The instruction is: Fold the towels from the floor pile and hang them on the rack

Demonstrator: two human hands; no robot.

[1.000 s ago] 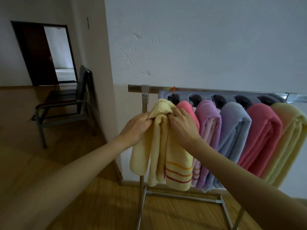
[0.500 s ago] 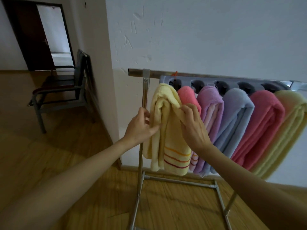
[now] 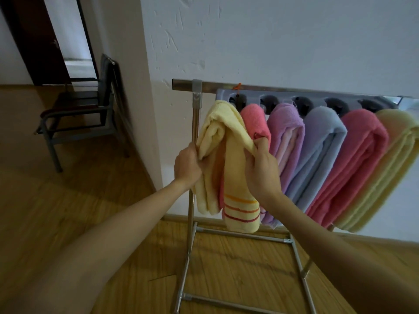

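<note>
Nearest to us, our two bare forearms reach forward over the wooden floor (image 3: 68,211) toward the metal rack (image 3: 195,123). Our left hand (image 3: 188,165) is closed around the left fold of the striped yellow towel (image 3: 229,168), its fingers curled into the cloth just beside the rack's upright post. Our right hand (image 3: 260,168) pinches the towel's right edge, thumb and fingers bunching the cloth. The towel itself hangs draped at the left end of the rack, its orange and red stripes near the lower hem, above the rack's floor bars. Further along the rack to the right of it hang a coral towel (image 3: 255,121), a purple towel (image 3: 285,137), a light blue towel (image 3: 322,150), a pink towel (image 3: 356,159) and a pale yellow towel (image 3: 394,164), each touching its neighbour. Behind them a grey plastic hanger strip (image 3: 317,96) with round holes runs along the rack's top bar. The white wall (image 3: 283,41) stands behind the rack. Well to the left of the rack, a dark metal chair (image 3: 86,114) sits against the wall corner, with a dark doorway (image 3: 56,37) beyond it.
</note>
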